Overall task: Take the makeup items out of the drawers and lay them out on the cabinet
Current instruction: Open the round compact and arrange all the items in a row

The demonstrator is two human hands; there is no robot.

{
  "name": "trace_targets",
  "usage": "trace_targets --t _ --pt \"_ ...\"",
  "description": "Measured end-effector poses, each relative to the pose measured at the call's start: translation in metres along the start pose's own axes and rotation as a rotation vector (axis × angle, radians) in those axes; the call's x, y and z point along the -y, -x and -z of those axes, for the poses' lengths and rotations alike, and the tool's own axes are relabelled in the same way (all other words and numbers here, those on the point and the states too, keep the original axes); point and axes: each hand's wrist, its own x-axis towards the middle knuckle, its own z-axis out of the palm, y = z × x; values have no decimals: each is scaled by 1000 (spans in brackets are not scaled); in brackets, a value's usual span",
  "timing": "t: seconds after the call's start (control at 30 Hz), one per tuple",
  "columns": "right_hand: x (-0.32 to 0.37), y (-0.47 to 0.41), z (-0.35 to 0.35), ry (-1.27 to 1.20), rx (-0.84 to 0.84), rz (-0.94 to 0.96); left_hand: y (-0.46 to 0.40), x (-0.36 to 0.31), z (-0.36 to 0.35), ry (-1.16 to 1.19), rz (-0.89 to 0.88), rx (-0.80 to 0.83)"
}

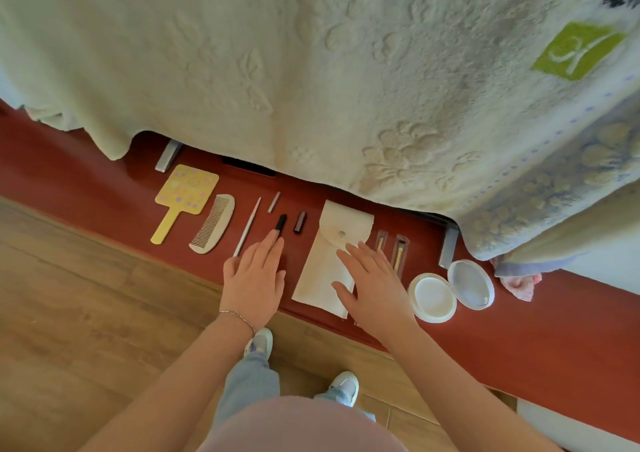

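Note:
Makeup items lie in a row on the red cabinet top [104,188]. From the left: a yellow hand mirror [183,198], a white comb [213,223], a thin white pencil [247,226], a small pinkish tube [273,202], a black-capped tube [280,223], a dark lipstick cap [300,222], a white pouch [329,261], two clear-cased tools [398,254], and an open white compact [450,290]. My left hand [256,278] rests flat and open, fingertips touching the black-capped tube. My right hand [372,285] lies flat on the pouch, fingers spread.
A pale embossed blanket [311,70] hangs over the back of the cabinet, hiding what is behind it. Two grey metal brackets [168,155] [448,247] stand at its hem. A pink cloth [519,283] lies at the right. Wooden floor [69,313] lies below, with my shoes [343,387].

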Motion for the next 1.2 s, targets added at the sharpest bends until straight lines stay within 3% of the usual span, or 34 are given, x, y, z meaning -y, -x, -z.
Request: trace_targets --t 0.3,0.53,0.77,1.2 --pt "36 -58 -9 -8 -164 -96 -32 45 0 26 -303 86" --pt "55 -100 -13 62 -177 -160 -50 84 -5 74 -602 188" --pt "62 -114 -19 226 31 -166 -60 92 -3 149 -720 340" --pt "50 -114 -20 296 -8 -161 -61 79 -11 194 -821 267"
